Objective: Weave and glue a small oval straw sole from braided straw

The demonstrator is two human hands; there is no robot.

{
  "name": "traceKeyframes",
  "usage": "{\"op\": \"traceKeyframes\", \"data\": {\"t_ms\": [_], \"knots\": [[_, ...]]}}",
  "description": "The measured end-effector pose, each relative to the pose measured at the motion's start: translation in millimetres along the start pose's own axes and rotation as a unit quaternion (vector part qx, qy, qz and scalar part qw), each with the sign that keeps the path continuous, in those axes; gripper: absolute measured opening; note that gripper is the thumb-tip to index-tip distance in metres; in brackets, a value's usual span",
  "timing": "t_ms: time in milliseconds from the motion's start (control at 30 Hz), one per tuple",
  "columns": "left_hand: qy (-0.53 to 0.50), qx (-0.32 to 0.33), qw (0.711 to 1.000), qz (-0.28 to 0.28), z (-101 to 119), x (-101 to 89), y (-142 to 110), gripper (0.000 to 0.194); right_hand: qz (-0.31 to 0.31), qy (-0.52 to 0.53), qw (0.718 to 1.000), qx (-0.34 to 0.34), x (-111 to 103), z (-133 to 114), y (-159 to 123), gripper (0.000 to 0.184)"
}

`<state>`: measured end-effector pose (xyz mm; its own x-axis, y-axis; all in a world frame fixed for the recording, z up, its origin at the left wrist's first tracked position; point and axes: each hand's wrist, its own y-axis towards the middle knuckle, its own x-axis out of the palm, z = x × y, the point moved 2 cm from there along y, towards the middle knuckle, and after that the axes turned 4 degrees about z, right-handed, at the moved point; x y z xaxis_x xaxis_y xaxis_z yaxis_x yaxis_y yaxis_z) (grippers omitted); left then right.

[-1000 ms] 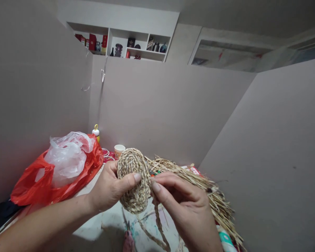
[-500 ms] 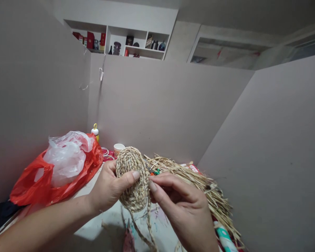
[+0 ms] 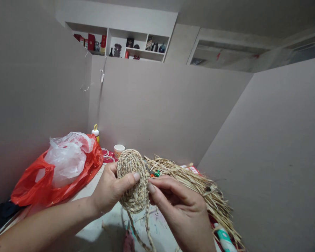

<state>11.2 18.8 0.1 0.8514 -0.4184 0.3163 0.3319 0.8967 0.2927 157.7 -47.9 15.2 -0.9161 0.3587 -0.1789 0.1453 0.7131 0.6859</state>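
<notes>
An oval mat of coiled, braided straw (image 3: pixel 130 164) is held upright above the table. My left hand (image 3: pixel 111 189) grips it from the left, thumb pressed across the front face and the other fingers hidden behind. At the mat's right edge, the thumb and forefinger of my right hand (image 3: pixel 182 206) are pinched together. Whatever lies between those fingertips is too small to make out. From the mat's lower end a braided straw cord (image 3: pixel 147 222) hangs in a loop toward the table. Below it lies a pointed tool with a pinkish handle (image 3: pixel 128 242), partly out of frame.
Behind my right hand lies a heap of dry straw (image 3: pixel 189 175), with green-handled scissors (image 3: pixel 156 173) beside it. A red plastic bag (image 3: pixel 23 189) with clear plastic on it sits left. A paper cup (image 3: pixel 119 150) and a yellow-white bottle (image 3: pixel 95 132) stand near the back partition (image 3: pixel 152 105).
My right fingertips have shifted very slightly left along the mat's edge, and the hanging cord has swung a little left. The left hand's grip looks the same. The whole view has tilted slightly.
</notes>
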Motion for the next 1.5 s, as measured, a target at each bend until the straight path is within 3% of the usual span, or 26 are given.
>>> {"op": "traceKeyframes", "data": {"t_ms": [200,500,633,933,1233,1367,1500], "knots": [[-0.011,-0.001,1.0,-0.012,-0.1,-0.2,0.2,0.024,0.033,-0.009,0.999,0.015,1.6,3.2,-3.9,0.017],[0.002,0.005,1.0,-0.014,0.9,0.5,-3.5,0.023,0.042,-0.037,0.995,-0.081,0.8,-7.0,-1.3,0.032],[-0.001,0.002,1.0,-0.007,1.6,0.6,-4.7,0.025,0.044,-0.046,0.994,-0.089,1.3,-13.2,-2.7,0.033],[-0.041,0.0,0.998,-0.041,2.5,2.2,-5.4,0.018,0.065,-0.025,0.997,-0.023,0.8,-7.0,-12.0,0.03],[-0.062,-0.008,0.997,-0.048,4.9,5.4,-8.5,0.015,0.034,-0.086,0.983,-0.161,2.5,-13.2,-8.4,0.041],[-0.062,-0.006,0.997,-0.05,6.4,5.1,-8.2,0.015,0.012,-0.1,0.983,-0.152,0.5,-16.1,-12.3,0.044],[-0.059,0.002,0.997,-0.04,6.6,1.5,-6.5,0.021,0.017,-0.049,0.995,-0.087,-2.6,-15.1,-15.4,0.042]]}}
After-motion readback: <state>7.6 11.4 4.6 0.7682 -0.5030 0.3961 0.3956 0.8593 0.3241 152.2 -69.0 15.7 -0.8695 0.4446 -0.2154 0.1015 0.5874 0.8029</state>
